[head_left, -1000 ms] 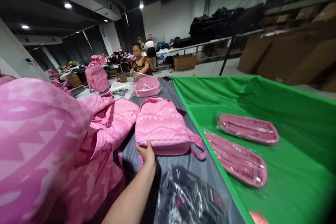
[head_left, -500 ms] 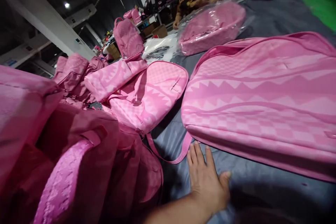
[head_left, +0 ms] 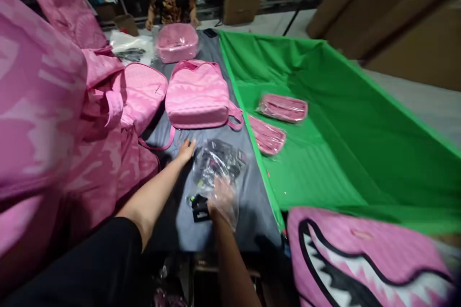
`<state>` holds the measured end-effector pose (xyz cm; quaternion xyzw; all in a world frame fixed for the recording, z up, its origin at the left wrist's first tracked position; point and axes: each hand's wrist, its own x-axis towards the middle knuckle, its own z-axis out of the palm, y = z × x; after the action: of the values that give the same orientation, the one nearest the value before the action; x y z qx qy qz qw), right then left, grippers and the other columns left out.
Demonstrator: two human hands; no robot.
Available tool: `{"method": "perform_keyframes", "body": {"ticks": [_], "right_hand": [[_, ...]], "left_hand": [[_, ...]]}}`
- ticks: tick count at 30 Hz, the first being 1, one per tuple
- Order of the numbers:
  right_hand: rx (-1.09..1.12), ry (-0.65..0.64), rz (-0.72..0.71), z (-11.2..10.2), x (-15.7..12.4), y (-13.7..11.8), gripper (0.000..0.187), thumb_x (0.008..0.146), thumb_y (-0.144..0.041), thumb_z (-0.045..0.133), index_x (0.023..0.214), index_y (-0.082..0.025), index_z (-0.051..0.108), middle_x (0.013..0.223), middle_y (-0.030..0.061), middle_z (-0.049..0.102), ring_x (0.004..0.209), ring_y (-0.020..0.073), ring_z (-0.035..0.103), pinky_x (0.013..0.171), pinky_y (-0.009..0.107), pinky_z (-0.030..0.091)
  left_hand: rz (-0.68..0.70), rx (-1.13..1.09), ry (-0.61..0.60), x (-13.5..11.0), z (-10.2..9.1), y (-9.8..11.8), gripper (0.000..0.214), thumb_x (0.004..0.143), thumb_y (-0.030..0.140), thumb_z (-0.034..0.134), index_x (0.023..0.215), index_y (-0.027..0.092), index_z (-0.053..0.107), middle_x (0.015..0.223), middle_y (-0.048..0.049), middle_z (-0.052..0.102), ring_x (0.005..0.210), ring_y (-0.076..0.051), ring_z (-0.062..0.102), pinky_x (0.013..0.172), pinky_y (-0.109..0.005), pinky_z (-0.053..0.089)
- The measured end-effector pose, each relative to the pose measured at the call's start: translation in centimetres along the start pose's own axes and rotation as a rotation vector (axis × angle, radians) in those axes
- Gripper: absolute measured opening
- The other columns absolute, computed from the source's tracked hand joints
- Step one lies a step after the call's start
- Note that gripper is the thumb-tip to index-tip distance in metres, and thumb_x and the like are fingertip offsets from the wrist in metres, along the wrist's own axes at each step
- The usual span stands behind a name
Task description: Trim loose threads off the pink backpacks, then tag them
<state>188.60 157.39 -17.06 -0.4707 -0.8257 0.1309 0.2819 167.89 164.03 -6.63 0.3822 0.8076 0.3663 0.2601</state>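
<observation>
Plastic bag (head_left: pixel 216 158), dark contents, on grey table (head_left: pixel 252 220). Right hand (head_left: pixel 222 194) newly arrived at its six o'clock (blurred; grip can't tell). Left hand (head_left: pixel 185 150), ten o'clock, loose, empty, now clear of backpack (head_left: pixel 198 100), eleven o'clock: handling shifted bagward.

A co-worker (head_left: pixel 173 0) in a patterned top is facing the far end of the grey-covered table (head_left: pixel 255 208), a dark flat object (head_left: pixel 210 33) is lying beside the green bin (head_left: pixel 360 153), a cardboard box (head_left: pixel 242 7) is standing beyond, large brown cartons (head_left: pixel 406 43) are lining the right rear.
</observation>
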Motion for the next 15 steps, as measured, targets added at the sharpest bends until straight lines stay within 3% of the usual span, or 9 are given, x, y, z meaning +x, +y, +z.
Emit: {"method": "perform_keyframes", "body": {"ticks": [2,4,8,11,15], "right_hand": [[0.000,0.006,0.075,-1.3,-1.8,-0.8,0.046,0.095,-0.026,0.050,0.140,-0.017,0.050,0.151,0.0150,0.042,0.140,0.0314,0.036,0.116,0.050,0.027],[0.025,-0.009,0.139,-1.8,-2.2,-1.5,0.047,0.096,-0.023,0.041,0.141,-0.013,0.049,0.149,0.0149,0.045,0.140,0.0294,0.036,0.118,0.048,0.024],[0.044,-0.031,0.174,-2.3,-3.5,-2.4,0.048,0.097,-0.022,0.033,0.141,-0.009,0.049,0.148,0.0143,0.047,0.138,0.0258,0.038,0.116,0.041,0.026],[0.022,-0.052,0.181,-2.5,-6.1,-3.6,0.052,0.094,-0.023,0.039,0.143,-0.007,0.046,0.152,0.0183,0.040,0.140,0.0286,0.033,0.116,0.043,0.026],[-0.023,-0.087,0.256,-3.2,-7.8,-6.1,0.048,0.095,-0.024,0.040,0.139,-0.009,0.050,0.147,0.0186,0.046,0.137,0.0280,0.038,0.115,0.043,0.027]], "left_hand": [[0.032,-0.016,-0.053,-5.3,0.0,-0.7,0.061,0.100,0.043,0.036,0.145,0.002,0.038,0.153,-0.0226,0.037,0.144,-0.029,0.035,0.119,-0.044,0.024],[0.073,-0.009,-0.038,-11.4,0.1,-2.4,0.064,0.099,0.043,0.037,0.150,0.004,0.031,0.156,-0.0198,0.033,0.146,-0.026,0.031,0.121,-0.039,0.023],[0.259,0.186,-0.006,-21.4,0.3,-6.6,0.080,0.091,0.043,0.052,0.155,0.012,0.015,0.163,-0.0172,0.012,0.152,-0.027,0.012,0.123,-0.044,0.019],[0.351,0.359,-0.069,-24.2,0.1,-8.8,0.094,0.081,0.032,0.067,0.156,0.020,0.012,0.165,-0.0157,0.000,0.152,-0.031,0.006,0.121,-0.048,0.020],[0.254,0.434,-0.065,-23.1,0.2,-10.3,0.106,0.074,0.025,0.074,0.156,0.019,0.006,0.163,-0.0211,0.004,0.150,-0.036,0.014,0.116,-0.049,0.028]]}}
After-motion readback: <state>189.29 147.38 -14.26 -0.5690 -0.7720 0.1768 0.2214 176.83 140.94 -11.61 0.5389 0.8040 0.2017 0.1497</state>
